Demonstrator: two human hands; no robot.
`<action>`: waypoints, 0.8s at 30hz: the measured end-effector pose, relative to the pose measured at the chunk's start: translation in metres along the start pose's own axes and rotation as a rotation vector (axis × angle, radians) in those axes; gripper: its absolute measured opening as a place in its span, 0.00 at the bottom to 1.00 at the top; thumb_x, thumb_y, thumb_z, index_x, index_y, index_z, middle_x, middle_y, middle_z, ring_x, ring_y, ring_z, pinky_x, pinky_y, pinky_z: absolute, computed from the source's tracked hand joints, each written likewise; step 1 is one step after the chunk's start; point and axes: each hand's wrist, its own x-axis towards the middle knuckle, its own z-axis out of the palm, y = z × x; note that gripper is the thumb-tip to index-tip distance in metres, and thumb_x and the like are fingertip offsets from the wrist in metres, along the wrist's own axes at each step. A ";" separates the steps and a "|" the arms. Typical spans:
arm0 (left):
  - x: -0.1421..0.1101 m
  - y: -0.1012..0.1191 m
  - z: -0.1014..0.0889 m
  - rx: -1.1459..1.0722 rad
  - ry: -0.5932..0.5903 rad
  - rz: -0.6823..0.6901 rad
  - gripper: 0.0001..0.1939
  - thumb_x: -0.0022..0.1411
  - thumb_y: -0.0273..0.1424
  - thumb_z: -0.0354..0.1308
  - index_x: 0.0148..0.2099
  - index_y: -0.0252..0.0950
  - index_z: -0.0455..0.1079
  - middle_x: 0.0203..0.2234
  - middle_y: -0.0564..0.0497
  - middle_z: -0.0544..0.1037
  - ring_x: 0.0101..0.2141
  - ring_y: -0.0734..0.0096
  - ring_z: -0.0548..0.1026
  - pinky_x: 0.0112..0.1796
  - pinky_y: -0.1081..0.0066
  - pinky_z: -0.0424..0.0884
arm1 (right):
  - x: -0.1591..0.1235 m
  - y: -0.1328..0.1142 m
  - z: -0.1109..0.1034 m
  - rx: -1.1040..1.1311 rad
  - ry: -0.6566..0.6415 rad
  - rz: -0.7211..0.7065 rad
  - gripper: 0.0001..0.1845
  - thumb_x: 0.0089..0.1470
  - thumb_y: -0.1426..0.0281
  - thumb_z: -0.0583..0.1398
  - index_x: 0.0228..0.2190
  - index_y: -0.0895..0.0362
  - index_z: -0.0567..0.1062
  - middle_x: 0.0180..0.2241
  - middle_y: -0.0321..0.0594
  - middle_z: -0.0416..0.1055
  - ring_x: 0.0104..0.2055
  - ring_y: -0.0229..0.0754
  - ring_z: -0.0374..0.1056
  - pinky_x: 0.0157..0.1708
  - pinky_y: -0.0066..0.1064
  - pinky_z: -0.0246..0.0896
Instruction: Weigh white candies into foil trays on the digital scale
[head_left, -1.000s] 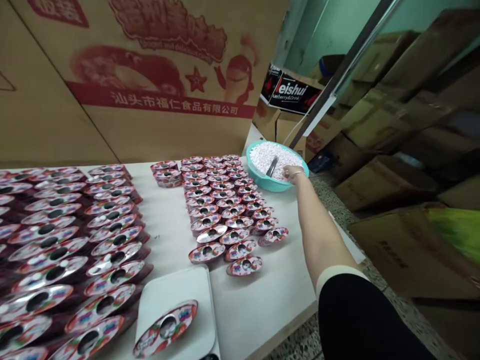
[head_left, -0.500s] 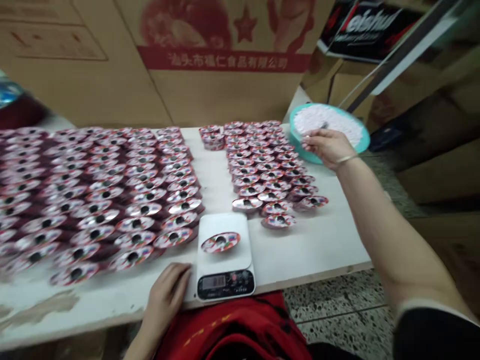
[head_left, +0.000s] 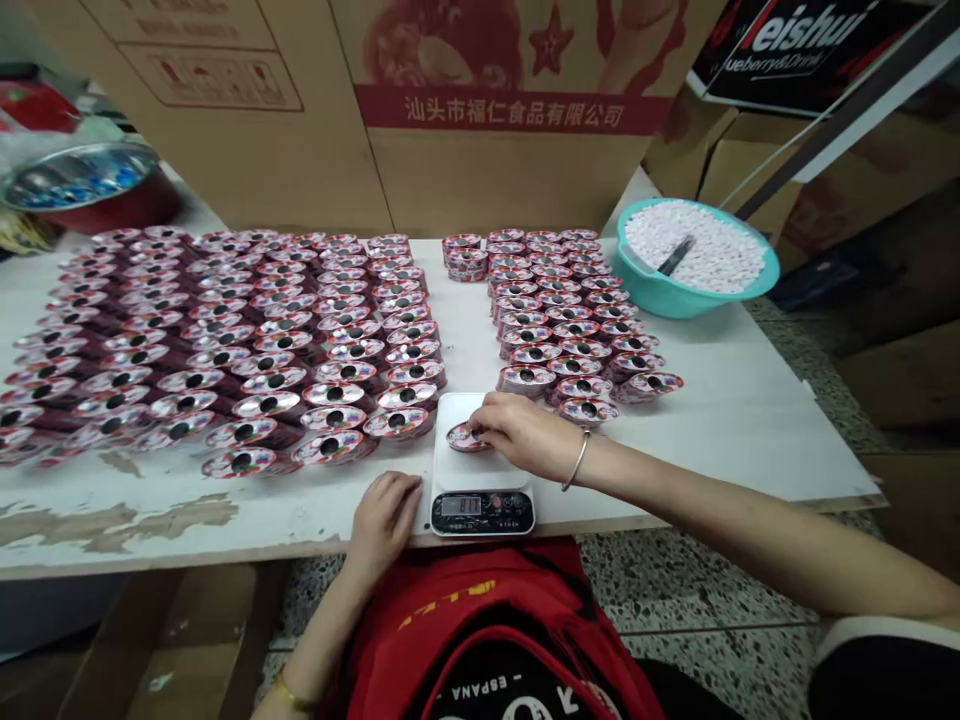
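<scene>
Extending beneath the fingers of the left hand and the right hand, a white table supports the items. A printed carton stands beyond both sets of fingers, at the far side of the table. The left block of packs is arranged in rows ahead of the left fingers and extends to their left. The right block of packs is arranged ahead of the right fingers. A teal basin of white pellets sits well apart from the right fingers, ahead and to their right. The scale lies under the right fingers and just beside the left fingers. The left fingers are loosely bent and rest on the table near its front edge. The right fingers are narrow, bunched over the top of the single pack on the scale; whether they grip it or a pellet cannot be told. A dark handle leans in the pellets, well apart from the right fingers. The display, nearer the body than the right fingers, shows digits.
</scene>
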 end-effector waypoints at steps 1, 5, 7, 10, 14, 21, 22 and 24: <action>0.000 0.000 0.001 0.005 0.005 -0.001 0.07 0.67 0.30 0.51 0.45 0.37 0.69 0.35 0.48 0.73 0.38 0.68 0.72 0.40 0.67 0.69 | 0.000 -0.001 0.000 -0.020 -0.004 0.006 0.12 0.58 0.81 0.55 0.39 0.63 0.77 0.39 0.47 0.70 0.42 0.40 0.65 0.44 0.29 0.58; -0.001 0.000 0.004 0.023 0.031 0.009 0.07 0.67 0.30 0.51 0.44 0.37 0.69 0.35 0.48 0.73 0.37 0.68 0.72 0.40 0.66 0.69 | 0.000 -0.008 -0.001 -0.078 -0.020 0.037 0.13 0.58 0.81 0.55 0.41 0.63 0.76 0.42 0.48 0.68 0.42 0.40 0.65 0.44 0.29 0.57; -0.001 0.000 0.004 0.028 0.039 0.012 0.07 0.66 0.30 0.51 0.44 0.37 0.69 0.35 0.48 0.74 0.37 0.67 0.72 0.40 0.66 0.69 | 0.002 -0.011 -0.001 -0.095 -0.037 0.044 0.12 0.57 0.81 0.55 0.40 0.63 0.76 0.42 0.47 0.68 0.42 0.40 0.65 0.43 0.29 0.57; -0.001 0.000 0.005 0.027 0.046 0.017 0.07 0.66 0.30 0.51 0.44 0.37 0.70 0.34 0.48 0.74 0.37 0.67 0.72 0.40 0.66 0.69 | 0.006 -0.012 -0.001 -0.061 -0.025 0.052 0.10 0.56 0.82 0.56 0.35 0.63 0.77 0.38 0.46 0.70 0.40 0.39 0.65 0.43 0.29 0.57; -0.001 0.002 0.005 0.019 0.058 0.020 0.07 0.66 0.30 0.52 0.44 0.37 0.70 0.34 0.48 0.74 0.37 0.67 0.72 0.40 0.66 0.69 | 0.009 -0.001 -0.007 0.327 0.067 0.151 0.04 0.54 0.78 0.60 0.28 0.61 0.75 0.27 0.38 0.70 0.31 0.35 0.65 0.35 0.28 0.59; -0.001 0.003 0.005 0.041 0.052 0.021 0.07 0.66 0.31 0.51 0.44 0.37 0.69 0.34 0.48 0.73 0.37 0.67 0.71 0.40 0.66 0.68 | 0.001 0.027 -0.019 0.991 0.053 0.350 0.09 0.44 0.70 0.67 0.28 0.61 0.76 0.24 0.37 0.72 0.25 0.32 0.66 0.28 0.25 0.63; -0.001 0.002 0.005 0.044 0.049 0.023 0.08 0.66 0.31 0.51 0.44 0.37 0.69 0.34 0.48 0.73 0.37 0.67 0.71 0.40 0.66 0.69 | 0.000 0.027 -0.019 0.974 0.050 0.361 0.07 0.43 0.72 0.67 0.28 0.61 0.76 0.25 0.37 0.73 0.26 0.32 0.67 0.29 0.24 0.64; -0.001 0.002 0.005 0.045 0.046 0.028 0.08 0.67 0.31 0.51 0.44 0.37 0.69 0.34 0.47 0.73 0.37 0.66 0.71 0.40 0.65 0.69 | 0.000 0.024 -0.018 0.898 0.047 0.365 0.04 0.45 0.76 0.65 0.28 0.60 0.77 0.25 0.36 0.74 0.27 0.32 0.69 0.32 0.25 0.66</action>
